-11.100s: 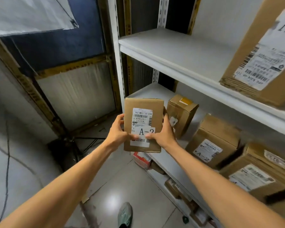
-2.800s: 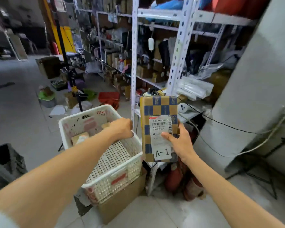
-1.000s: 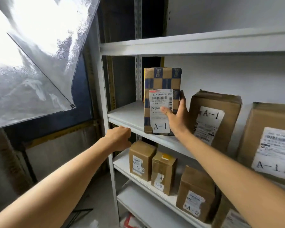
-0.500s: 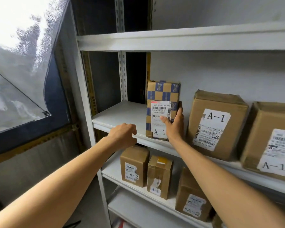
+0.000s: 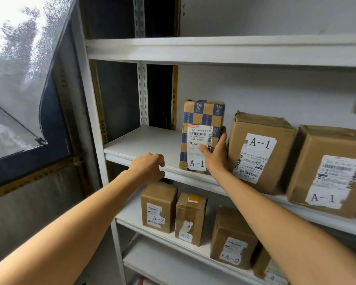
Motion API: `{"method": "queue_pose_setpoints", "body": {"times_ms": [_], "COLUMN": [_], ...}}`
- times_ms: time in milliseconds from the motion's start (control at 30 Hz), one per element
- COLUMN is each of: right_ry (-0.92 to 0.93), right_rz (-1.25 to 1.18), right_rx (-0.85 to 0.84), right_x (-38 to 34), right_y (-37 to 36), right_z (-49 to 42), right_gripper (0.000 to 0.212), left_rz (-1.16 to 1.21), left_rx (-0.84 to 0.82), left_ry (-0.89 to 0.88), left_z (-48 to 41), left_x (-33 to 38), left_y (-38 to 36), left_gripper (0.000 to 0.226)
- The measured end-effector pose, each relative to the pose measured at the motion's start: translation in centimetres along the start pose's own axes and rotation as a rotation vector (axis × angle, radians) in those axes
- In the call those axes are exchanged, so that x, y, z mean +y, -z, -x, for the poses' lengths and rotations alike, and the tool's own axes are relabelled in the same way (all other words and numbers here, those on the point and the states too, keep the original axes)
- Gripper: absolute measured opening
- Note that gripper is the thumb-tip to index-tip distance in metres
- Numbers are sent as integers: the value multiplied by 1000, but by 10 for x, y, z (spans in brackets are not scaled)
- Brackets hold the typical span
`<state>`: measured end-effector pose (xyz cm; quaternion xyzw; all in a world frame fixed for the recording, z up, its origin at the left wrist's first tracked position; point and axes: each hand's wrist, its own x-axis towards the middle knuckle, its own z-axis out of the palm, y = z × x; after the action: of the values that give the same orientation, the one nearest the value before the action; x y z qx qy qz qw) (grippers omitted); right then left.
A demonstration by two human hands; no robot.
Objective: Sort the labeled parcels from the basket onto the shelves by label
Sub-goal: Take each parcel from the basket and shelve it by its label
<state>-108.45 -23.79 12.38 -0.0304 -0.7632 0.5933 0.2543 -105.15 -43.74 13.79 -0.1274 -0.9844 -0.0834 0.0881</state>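
A blue-and-tan checkered parcel [image 5: 201,120] labeled A-1 stands upright on the middle shelf [image 5: 140,145], left of two brown A-1 boxes [image 5: 257,153] [image 5: 329,171]. My right hand [image 5: 215,155] grips the checkered parcel's lower right side, thumb across its label. My left hand [image 5: 149,166] hovers at the shelf's front edge with fingers curled, holding nothing. On the shelf below [image 5: 132,214] stand several brown boxes labeled A-2 [image 5: 158,206]. The basket is out of view.
A white upright post [image 5: 95,128] frames the rack's left side. An upper shelf [image 5: 214,50] runs overhead. The middle shelf has bare room left of the checkered parcel. A plastic sheet [image 5: 14,64] hangs at left over a dark window frame.
The checkered A-1 parcel has gone from held in front of the shelf to standing on it beside the brown A-1 box. My left hand stays near the shelf edge.
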Motion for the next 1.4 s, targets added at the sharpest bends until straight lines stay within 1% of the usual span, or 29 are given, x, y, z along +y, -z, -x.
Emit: {"method": "queue_pose_setpoints", "body": {"times_ms": [133, 200, 333, 500, 600, 667, 767, 900, 1000, 1100, 1200, 1300, 1400], "right_ry": [-3, -30, -107, -228, -210, -158, -19, 169, 291, 427, 555, 668, 777], "right_rz": [99, 132, 237, 295, 394, 467, 637, 738, 791, 826, 830, 776, 671], "right_rx": [-30, -38, -84, -225, -274, -264, -275, -443, -581, -692, -795, -955, -1127], "right_x": [-8, -10, -18, -31, -35, -34, -35, -37, -36, -34, -31, -31, -31], "right_y": [1, 4, 8, 9, 13, 18, 30, 40, 39, 32, 27, 27, 29], "right_z": [1, 3, 11, 29, 44, 55, 66, 68, 70, 74, 85, 108, 143], "right_gripper": [97, 101, 104, 107, 108, 99, 81, 50, 41, 38, 36, 34, 37], "left_rz": [-117, -129, -142, -137, -135, -121, -107, -120, -130, -166, -150, -133, -154], "left_rx": [8, 6, 6, 1, -12, -7, 5, 26, 32, 41, 37, 13, 3], "left_ry": [-77, -92, -100, -90, -98, -97, -73, -11, 64, 200, 391, 590, 765], "left_z": [2, 2, 0, 1, 6, 8, 14, 26, 42, 68, 105, 154, 212], "left_x": [3, 4, 11, 23, 30, 34, 40, 42, 42, 42, 44, 56, 78], "left_y": [-6, -5, -1, 0, -1, -1, 0, 2, 6, 12, 13, 8, 3], "left_gripper": [31, 32, 31, 31, 30, 30, 29, 29, 28, 28, 25, 27, 28]}}
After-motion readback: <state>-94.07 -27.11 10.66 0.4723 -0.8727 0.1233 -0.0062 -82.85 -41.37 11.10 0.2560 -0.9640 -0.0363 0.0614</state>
